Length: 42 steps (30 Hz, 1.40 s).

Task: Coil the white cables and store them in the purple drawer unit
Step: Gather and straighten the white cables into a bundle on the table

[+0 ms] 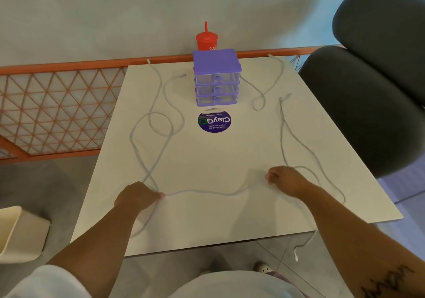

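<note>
Beside an orange railing (69,64), the table (218,159) held purple drawers (217,77), a red cup (206,41) behind, a dark chair (368,90) alongside; left hand (138,196) and right hand (286,180) each gripped one white cable (207,192).

A red cup (206,41) with a straw stands by the far edge of the white table (218,159). A round purple sticker (214,121) lies flat on it. There's a dark chair (368,102) on the right, with an orange lattice railing (57,111) and a cream bin (20,233) on the left.

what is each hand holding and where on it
The left hand pinches a white cable mid-length. The same cable runs to the right hand, whose curled grip appears to hold it further along; blur hides the exact spot.
</note>
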{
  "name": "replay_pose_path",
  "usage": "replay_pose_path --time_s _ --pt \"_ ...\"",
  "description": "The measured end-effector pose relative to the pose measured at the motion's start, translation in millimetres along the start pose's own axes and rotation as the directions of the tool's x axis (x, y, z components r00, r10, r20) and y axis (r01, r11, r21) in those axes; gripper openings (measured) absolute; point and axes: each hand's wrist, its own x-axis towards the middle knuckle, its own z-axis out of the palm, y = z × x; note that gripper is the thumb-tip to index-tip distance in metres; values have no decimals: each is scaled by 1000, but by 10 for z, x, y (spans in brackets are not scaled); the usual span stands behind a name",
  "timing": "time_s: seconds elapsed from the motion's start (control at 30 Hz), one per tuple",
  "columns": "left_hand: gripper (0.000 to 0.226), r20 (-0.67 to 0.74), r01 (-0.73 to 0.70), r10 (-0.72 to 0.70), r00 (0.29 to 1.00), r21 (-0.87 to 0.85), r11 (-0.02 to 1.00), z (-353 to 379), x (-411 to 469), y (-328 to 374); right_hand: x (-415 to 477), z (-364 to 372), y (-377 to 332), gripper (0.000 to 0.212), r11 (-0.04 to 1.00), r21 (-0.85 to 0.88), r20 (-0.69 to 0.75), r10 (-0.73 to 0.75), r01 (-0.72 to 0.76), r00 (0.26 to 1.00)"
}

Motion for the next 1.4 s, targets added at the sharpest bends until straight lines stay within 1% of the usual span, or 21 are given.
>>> replay_pose_path --time_s 0.13,0.27,0.4,0.5,0.6,0.63,0.67,0.7,0.73,0.77,0.8,0.83,0.87,0.93,1.07,1.13,1.2,1.23,1.3,1.37,1.4 --pt "46 -22 9 -9 1000 9 1000 14 -20 60 -49 300 163 24 983 -179 46 45 -36 998" --pt "40 -68 6 -4 998 17 1000 31 -61 117 -37 338 160 21 976 -216 20 17 -12 1000" --pt "34 -150 24 -23 988 5 1000 33 -115 217 70 223 181 30 979 -198 82 -35 51 996" --pt "37 -171 11 -18 985 -42 999 -38 -150 355 235 0 69 37 978 -171 61 -114 123 992" --pt "35 -212 -53 42 976 -48 997 -151 -228 556 430 -313 -172 33 958 -166 5 -236 234 972" --pt "33 -221 -77 54 974 -100 992 -183 -264 635 495 -409 -261 31 950 -163 -14 -273 267 962" --pt "31 -215 -109 60 975 -225 968 -200 -287 722 557 -484 -348 29 944 -155 -27 -300 292 954" --pt "29 -159 -117 52 986 -436 893 -208 -325 818 608 -536 -431 28 938 -140 -32 -324 317 945" --pt "28 -38 -66 56 998 -677 733 -204 -390 929 651 -558 -510 29 934 -115 -30 -343 338 939" --pt "25 91 29 84 992 -834 551 -190 -463 1048 682 -550 -584 31 931 -86 -23 -357 354 934" --pt "22 173 101 133 976 -899 426 -147 -519 1154 699 -512 -648 34 929 -56 -10 -368 367 930" --pt "18 212 128 178 961 -911 393 -84 -560 1248 703 -449 -700 34 925 -26 10 -379 379 925" --pt "14 221 119 205 954 -901 416 -12 -582 1330 708 -367 -730 31 921 -3 36 -390 390 920" --pt "10 196 63 208 958 -854 516 107 -598 1429 704 -194 -741 27 916 15 93 -401 401 912" --pt "17 135 68 71 988 -810 583 237 -440 1296 709 20 -571 32 923 -83 193 -354 375 915" --pt "26 26 32 -20 999 -800 599 241 -313 1026 724 72 -447 35 938 -116 209 -299 327 931" --pt "33 -115 -31 -99 988 -794 608 157 -212 710 743 102 -349 32 950 -133 202 -253 282 946" --pt "39 -203 -76 -119 972 -749 658 98 -160 549 751 114 -316 29 953 -146 197 -236 267 952" --pt "43 -340 -121 -94 936 -560 820 -63 -57 241 768 135 -282 20 953 -181 190 -209 244 959" --pt "42 -397 -122 -14 918 -315 941 -256 41 -24 779 171 -272 16 953 -209 175 -186 221 967" --pt "42 -385 -114 43 922 -163 980 -341 98 -124 785 184 -276 17 955 -218 168 -169 204 971"
